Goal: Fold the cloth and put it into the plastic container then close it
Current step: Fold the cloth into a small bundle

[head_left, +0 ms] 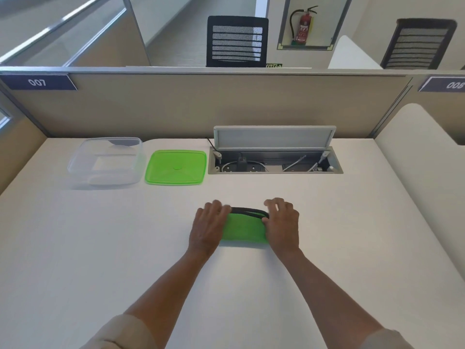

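Note:
A green cloth (243,228) with a dark edge lies folded into a small rectangle on the white desk, in the middle. My left hand (208,226) rests on its left end and my right hand (283,224) on its right end, fingers curled over the far dark edge. A clear plastic container (107,161) stands open at the back left. Its green lid (176,167) lies flat on the desk just right of it.
An open cable box (275,159) with sockets and wires sits in the desk at the back, right of the lid. A beige partition (201,104) runs behind the desk. A white divider (422,157) borders the right side.

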Motion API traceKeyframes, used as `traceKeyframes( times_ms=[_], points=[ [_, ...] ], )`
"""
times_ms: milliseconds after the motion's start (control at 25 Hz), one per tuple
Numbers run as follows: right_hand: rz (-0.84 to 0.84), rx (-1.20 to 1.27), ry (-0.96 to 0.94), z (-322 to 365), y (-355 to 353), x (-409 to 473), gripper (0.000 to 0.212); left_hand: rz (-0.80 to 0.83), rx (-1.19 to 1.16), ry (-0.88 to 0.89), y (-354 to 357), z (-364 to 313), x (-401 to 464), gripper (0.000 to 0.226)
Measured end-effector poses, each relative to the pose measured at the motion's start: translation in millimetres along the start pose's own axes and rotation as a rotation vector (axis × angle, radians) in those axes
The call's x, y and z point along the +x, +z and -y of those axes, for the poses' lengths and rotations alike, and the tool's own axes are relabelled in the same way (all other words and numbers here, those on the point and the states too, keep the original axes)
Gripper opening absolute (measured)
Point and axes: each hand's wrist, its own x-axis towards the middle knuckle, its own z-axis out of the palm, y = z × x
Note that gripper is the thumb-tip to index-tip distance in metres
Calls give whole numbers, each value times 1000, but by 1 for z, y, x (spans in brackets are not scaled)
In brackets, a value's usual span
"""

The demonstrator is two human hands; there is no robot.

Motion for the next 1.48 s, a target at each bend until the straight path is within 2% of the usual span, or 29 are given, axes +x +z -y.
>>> traceKeyframes(
  times_ms=[40,120,240,360,480,600,680,800,880,960,1040,1120,1200,1320,1480],
  points=[
    [6,-58,-112,2,0,0,33,17,14,127,2,2,-2,25],
    [73,-73,-236,3,0,0,26,47,9,190,5,4,-5,25],
    [162,29,-223,0,-1,2,22,69,-35,120,8,5,-10,33],
    [144,77,-241,-8,2,-4,11,76,-87,103,8,4,-16,40],
    [123,94,-211,-16,6,-16,22,103,-100,18,7,-1,-23,44],
    [75,67,-90,-13,11,-26,23,172,-176,-277,1,-5,-21,36],
    [55,125,76,-5,11,-32,27,217,-283,-446,-3,-7,-18,34],
    [89,356,411,8,9,-31,48,220,-469,-633,-8,-13,-10,37],
    [141,504,560,15,8,-27,48,264,-543,-737,-10,-15,-2,51],
    [181,548,622,19,8,-23,46,327,-595,-873,-13,-13,6,63],
    [210,562,639,19,9,-19,47,385,-640,-989,-15,-7,9,56],
    [244,591,644,15,8,-17,50,407,-737,-1074,-18,-3,6,33],
    [280,640,669,10,7,-14,53,369,-925,-1139,-20,-1,-2,22],
    [325,700,730,5,3,-11,59,279,-1179,-1143,-26,-5,-16,19],
    [348,782,801,2,-2,-14,69,252,-1298,-1122,-34,-7,-27,19]
  ],
)
